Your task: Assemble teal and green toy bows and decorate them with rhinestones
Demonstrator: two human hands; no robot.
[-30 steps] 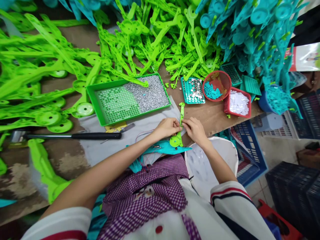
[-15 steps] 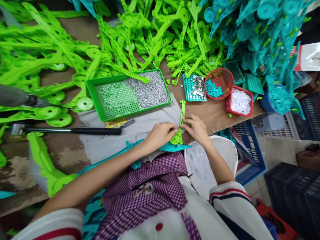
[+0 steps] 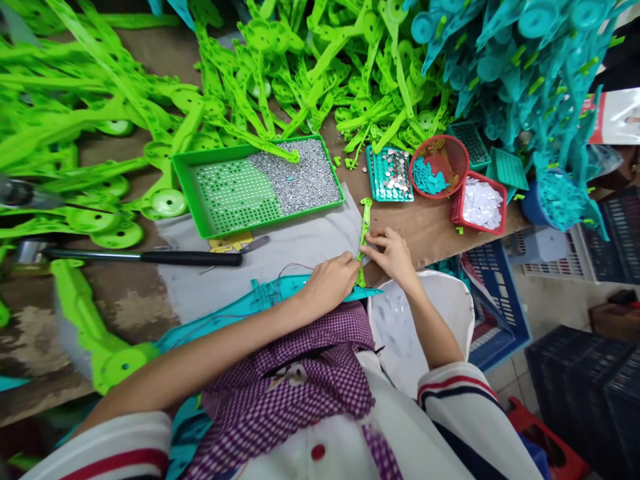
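A slim lime-green plastic arm [image 3: 367, 217] lies at the table's edge, pointing away from me, with holes along its length. My right hand [image 3: 393, 253] pinches its middle from the right, thumb and fingers closed on it. From the left, my left hand [image 3: 331, 281] has its fingers closed against the same arm and covers part of its wide end. Whether those fingertips also hold something small, I cannot tell. Under my left hand and forearm lies a long teal plastic part [image 3: 270, 292], with a thin reddish wire running along it.
A green tray [image 3: 235, 193] of small metal pieces stands ahead, with a hammer [image 3: 190, 257] to its left. Beyond are heaped green arms [image 3: 280, 67]. To the right are a teal tray [image 3: 390, 175], a red round basket [image 3: 453, 150] and a red box [image 3: 483, 203].
My left hand has moved slightly down and turned over, now covering more of the arm's wide end. My right hand keeps its place. More of the teal part and the wire shows.
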